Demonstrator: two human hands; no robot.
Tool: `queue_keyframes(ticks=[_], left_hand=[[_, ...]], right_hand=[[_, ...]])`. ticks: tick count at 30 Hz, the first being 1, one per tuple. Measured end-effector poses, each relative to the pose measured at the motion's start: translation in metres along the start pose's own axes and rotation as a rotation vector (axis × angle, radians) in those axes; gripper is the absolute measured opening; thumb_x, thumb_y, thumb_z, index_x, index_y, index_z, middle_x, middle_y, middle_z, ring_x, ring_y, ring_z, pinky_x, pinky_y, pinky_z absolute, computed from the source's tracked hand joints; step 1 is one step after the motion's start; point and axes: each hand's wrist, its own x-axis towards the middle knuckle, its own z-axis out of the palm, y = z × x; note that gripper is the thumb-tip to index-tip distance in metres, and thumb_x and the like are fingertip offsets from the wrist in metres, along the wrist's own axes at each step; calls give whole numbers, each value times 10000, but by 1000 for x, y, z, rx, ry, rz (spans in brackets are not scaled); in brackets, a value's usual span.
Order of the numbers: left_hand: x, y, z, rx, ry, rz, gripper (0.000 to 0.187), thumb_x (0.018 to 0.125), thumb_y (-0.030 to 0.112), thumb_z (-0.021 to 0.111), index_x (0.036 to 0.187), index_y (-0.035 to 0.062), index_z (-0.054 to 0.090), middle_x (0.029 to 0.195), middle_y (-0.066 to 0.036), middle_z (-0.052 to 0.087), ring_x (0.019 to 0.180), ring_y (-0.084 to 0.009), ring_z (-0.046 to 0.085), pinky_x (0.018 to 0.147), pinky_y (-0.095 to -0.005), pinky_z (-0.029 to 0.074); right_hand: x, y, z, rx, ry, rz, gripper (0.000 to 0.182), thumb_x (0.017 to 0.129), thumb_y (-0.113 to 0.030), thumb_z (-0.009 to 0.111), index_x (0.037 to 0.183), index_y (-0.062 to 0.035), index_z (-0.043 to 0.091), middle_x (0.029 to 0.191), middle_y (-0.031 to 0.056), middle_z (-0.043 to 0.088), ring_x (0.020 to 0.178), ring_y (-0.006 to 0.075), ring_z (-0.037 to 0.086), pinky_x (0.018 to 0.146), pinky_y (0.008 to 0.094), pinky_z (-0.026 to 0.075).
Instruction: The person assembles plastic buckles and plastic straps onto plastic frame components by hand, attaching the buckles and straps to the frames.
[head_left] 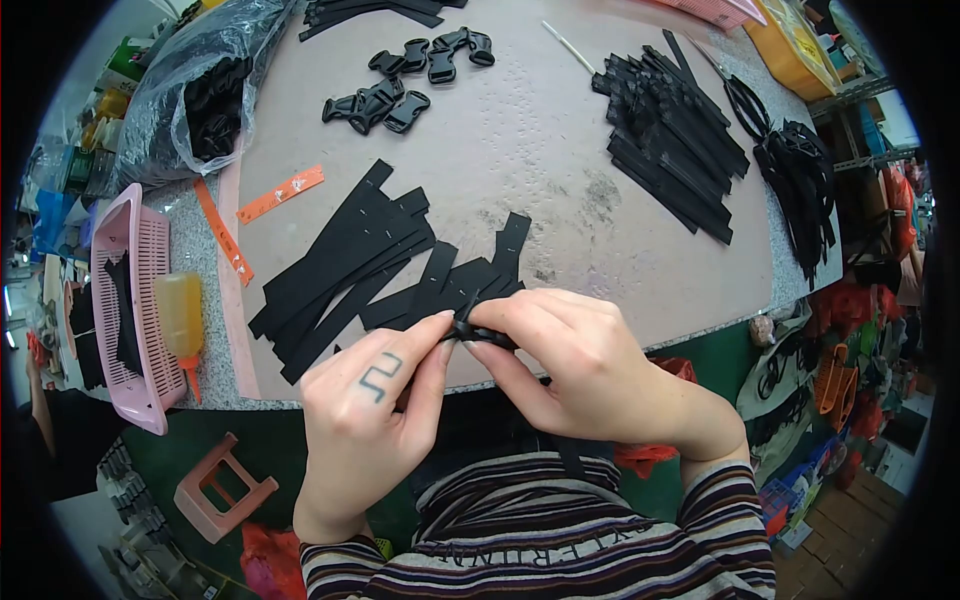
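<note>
My left hand and my right hand meet at the table's front edge, thumbs and fingers pinched. Between them is a small glossy black buckle, mostly covered by my right fingers. My left fingertips grip a black strap end at it; how the two join is hidden. Just beyond my hands, short black strap pieces lie in a loose heap, some with small white marks. A fanned stack of longer black straps lies to the left. Several black side-release buckles sit farther back.
At the back right lie a pile of black straps and black-handled scissors. Orange strips, a pink basket, a glue bottle and a clear plastic bag line the left. A pink stool stands on the floor.
</note>
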Motion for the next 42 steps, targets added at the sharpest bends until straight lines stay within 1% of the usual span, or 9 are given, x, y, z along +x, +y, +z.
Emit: queue_keyframes(ticks=[3, 7, 11, 18, 30, 33, 37, 39, 42], left_hand=[[1, 2, -3, 114, -38, 84, 234, 792, -33, 745, 1024, -1, 737, 705, -90, 660, 605, -143, 635, 539, -258, 456], [10, 1, -19, -131, -111, -128, 358, 742, 50, 819, 1078, 9, 701, 720, -82, 665, 639, -155, 657, 573, -252, 475], [19, -15, -31, -302, -396, -55, 231, 736, 77, 823, 924, -8, 718, 685, -71, 651, 610, -132, 631, 548, -237, 441], [18, -18, -29, -450, -486, -110, 168, 719, 73, 829, 812, -16, 721, 647, -55, 644, 520, -95, 559, 465, -228, 345], [15, -21, -19, -699, -578, -189, 102, 787, 62, 770, 771, 9, 684, 595, -36, 600, 522, -94, 558, 480, -244, 373], [-7, -25, 4, -873, -391, -131, 111, 779, 43, 761, 729, 14, 665, 550, -15, 560, 470, -77, 513, 450, -240, 343], [-33, -8, 24, -899, -109, -35, 92, 746, -3, 769, 751, 21, 680, 553, -45, 585, 440, -149, 581, 437, -258, 452], [-35, 8, 44, -634, 109, 181, 140, 714, -31, 791, 801, 20, 695, 571, -63, 598, 451, -183, 597, 454, -283, 491], [-44, 14, 65, -656, 20, 21, 181, 735, -22, 812, 877, 28, 711, 716, -96, 671, 598, -224, 668, 560, -295, 535]], right_hand=[[3, -2, -6, 5, -128, 35, 184, 874, -55, 678, 1017, 34, 604, 888, 165, 648, 827, 302, 662, 727, 387, 529], [4, 2, -21, 222, -317, 75, 213, 895, -66, 659, 1077, 32, 607, 946, 182, 657, 877, 343, 656, 764, 410, 521], [3, 10, -29, 500, -481, 117, 240, 921, -84, 642, 1139, 10, 614, 977, 176, 667, 899, 371, 652, 776, 418, 519], [-2, 14, -28, 606, -501, 130, 223, 920, -85, 646, 1128, -7, 627, 909, 146, 648, 820, 337, 626, 724, 393, 490], [-8, 18, -25, 725, -504, 126, 237, 925, -80, 644, 1151, -10, 628, 945, 153, 666, 865, 314, 654, 742, 380, 506], [-15, 17, -27, 861, -517, 227, 292, 914, -64, 682, 1193, 3, 626, 1013, 128, 687, 912, 262, 677, 791, 355, 519], [-50, 7, -11, 1792, -326, 698, 359, 869, -24, 748, 1210, 37, 654, 1161, 56, 628, 1035, 177, 627, 925, 327, 498], [-65, -2, 10, 1788, -106, 616, 312, 882, -24, 729, 1183, 37, 676, 1197, 59, 555, 1121, 154, 560, 988, 325, 445], [-74, -2, 9, 1643, 42, 594, 230, 999, -144, 593, 1127, 36, 659, 1259, 82, 510, 1191, 190, 511, 1060, 362, 379]])
